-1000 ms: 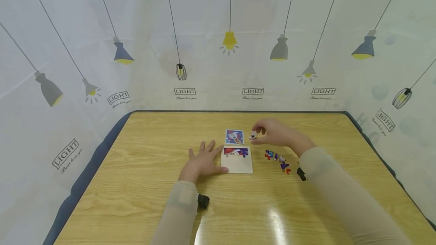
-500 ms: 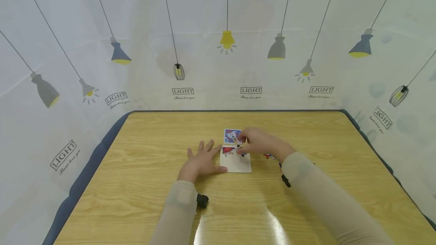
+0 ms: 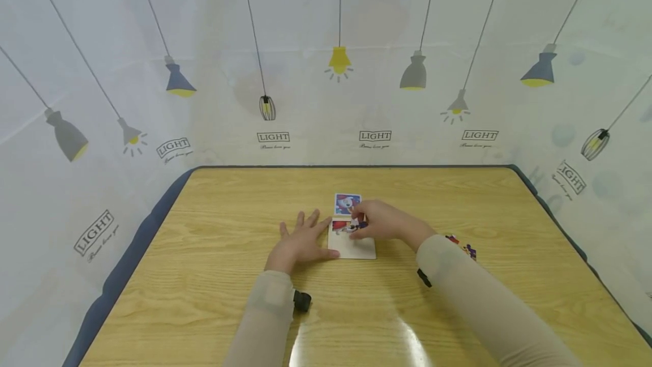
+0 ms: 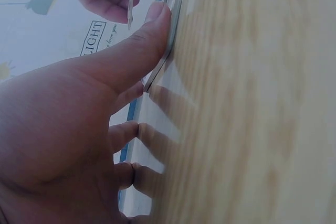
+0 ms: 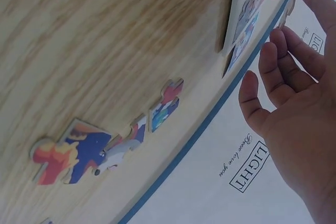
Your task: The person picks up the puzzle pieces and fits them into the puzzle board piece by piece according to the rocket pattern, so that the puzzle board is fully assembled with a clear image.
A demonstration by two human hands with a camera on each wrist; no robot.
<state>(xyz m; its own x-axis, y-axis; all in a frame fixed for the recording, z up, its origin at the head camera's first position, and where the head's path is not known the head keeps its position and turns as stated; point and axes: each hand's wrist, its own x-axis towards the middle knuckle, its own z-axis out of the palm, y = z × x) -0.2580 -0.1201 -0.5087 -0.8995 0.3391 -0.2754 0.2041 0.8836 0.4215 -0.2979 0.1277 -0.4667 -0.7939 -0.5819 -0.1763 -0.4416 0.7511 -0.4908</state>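
Pinching a thin jigsaw piece [image 3: 358,224], right hand [image 3: 379,221]; left hand [image 3: 301,242] flat.

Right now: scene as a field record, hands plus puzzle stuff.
left hand: flat on table, thumb against puzzle tray edge
right hand: pinches puzzle piece over tray
puzzle tray: top row partly filled
reference picture: behind tray
loose pieces: right of tray
table: wood

Left hand [image 3: 300,240] flat, fingers spread; right hand [image 3: 379,221] just beside it, fingertips pinched together.
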